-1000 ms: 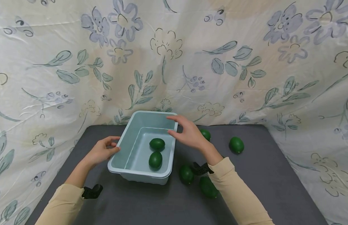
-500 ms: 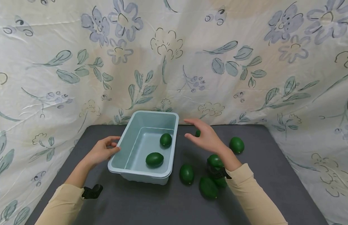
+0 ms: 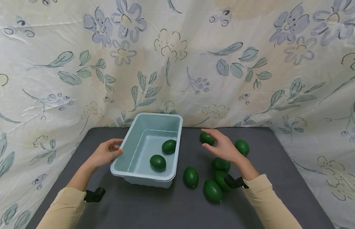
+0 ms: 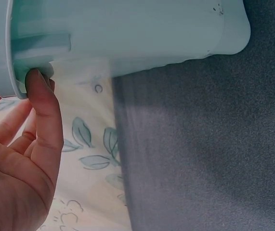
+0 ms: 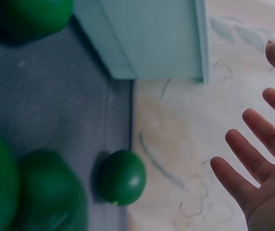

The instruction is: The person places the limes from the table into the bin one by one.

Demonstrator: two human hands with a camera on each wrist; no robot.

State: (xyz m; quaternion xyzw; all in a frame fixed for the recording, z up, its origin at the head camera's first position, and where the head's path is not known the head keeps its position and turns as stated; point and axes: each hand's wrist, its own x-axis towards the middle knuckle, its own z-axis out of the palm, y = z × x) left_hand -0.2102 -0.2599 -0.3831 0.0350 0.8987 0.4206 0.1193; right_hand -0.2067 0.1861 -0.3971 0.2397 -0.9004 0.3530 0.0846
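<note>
left hand (image 3: 104,154): centre-left of the head view, gripping the left rim of the tub; thumb on top of the lip, fingers (image 4: 43,113) curled under it in the wrist view.
right hand (image 3: 223,148): right of centre, fingers (image 5: 245,144) spread and relaxed, holding nothing; fingertips just beside the far lime.
tub (image 3: 131,136): pale blue plastic, centre of frame, on the grey table (image 3: 280,178).
limes in tub (image 3: 169,146): two, near its right wall, close together.
far lime (image 3: 206,138): on the table, right of the tub, just above the right hand.
loose limes (image 3: 191,176): five more, lower right of the tub and by the right wrist.
backdrop (image 3: 177,57): floral cloth, upper half of frame.
</note>
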